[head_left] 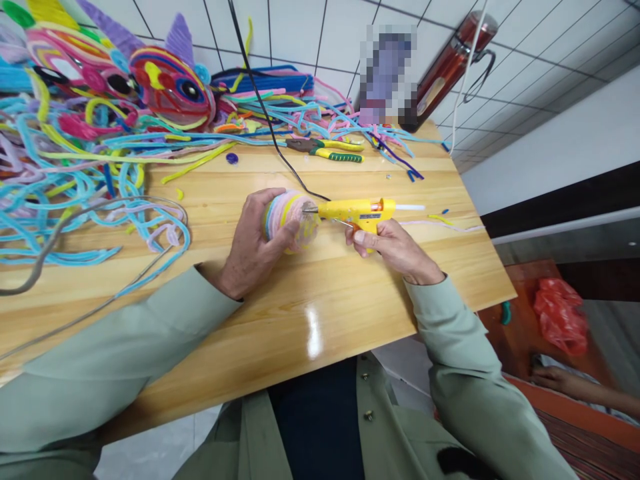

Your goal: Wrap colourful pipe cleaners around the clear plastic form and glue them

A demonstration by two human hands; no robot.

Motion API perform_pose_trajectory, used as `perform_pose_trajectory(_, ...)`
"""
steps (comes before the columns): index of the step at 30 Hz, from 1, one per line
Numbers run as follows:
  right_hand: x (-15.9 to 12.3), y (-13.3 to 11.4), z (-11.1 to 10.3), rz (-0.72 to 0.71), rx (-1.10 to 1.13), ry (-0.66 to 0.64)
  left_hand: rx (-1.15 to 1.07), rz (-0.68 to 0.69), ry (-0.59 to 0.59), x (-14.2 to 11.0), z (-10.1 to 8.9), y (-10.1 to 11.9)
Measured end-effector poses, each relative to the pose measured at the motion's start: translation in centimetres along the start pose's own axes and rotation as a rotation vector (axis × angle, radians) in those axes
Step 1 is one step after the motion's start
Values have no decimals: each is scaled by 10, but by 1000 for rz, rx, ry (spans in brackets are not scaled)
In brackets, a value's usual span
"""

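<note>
Near the middle of the frame there's a round piece [286,212] banded in pink, blue and yellow, sitting in the grasp of the left hand [257,243], fingers curled about it. The right hand [387,245] grips a yellow glue gun [356,211] by its handle, the metal nozzle right up at the round piece. Just above, pliers [330,151] with yellow-and-green handles lie on the bench [270,333]. Fuzzy coloured stems [75,187] heap across the left, under two bright animal faces [173,90] at upper left; a red flask [447,73] is at upper right.
</note>
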State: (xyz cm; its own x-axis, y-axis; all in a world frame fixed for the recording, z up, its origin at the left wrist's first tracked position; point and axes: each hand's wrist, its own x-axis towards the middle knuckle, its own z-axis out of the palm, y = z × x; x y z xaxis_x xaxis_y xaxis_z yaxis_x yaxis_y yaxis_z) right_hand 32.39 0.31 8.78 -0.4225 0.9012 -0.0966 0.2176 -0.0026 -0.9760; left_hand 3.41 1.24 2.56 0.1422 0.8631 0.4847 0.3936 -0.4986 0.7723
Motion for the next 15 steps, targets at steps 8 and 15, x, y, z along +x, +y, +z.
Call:
perform_pose_trajectory(8, 1, 3, 0, -14, 9, -11, 15, 13, -7, 1, 0, 1)
perform_pose_trajectory(15, -1, 4, -1, -9, 37, -20, 23, -17, -25, 1, 0, 4)
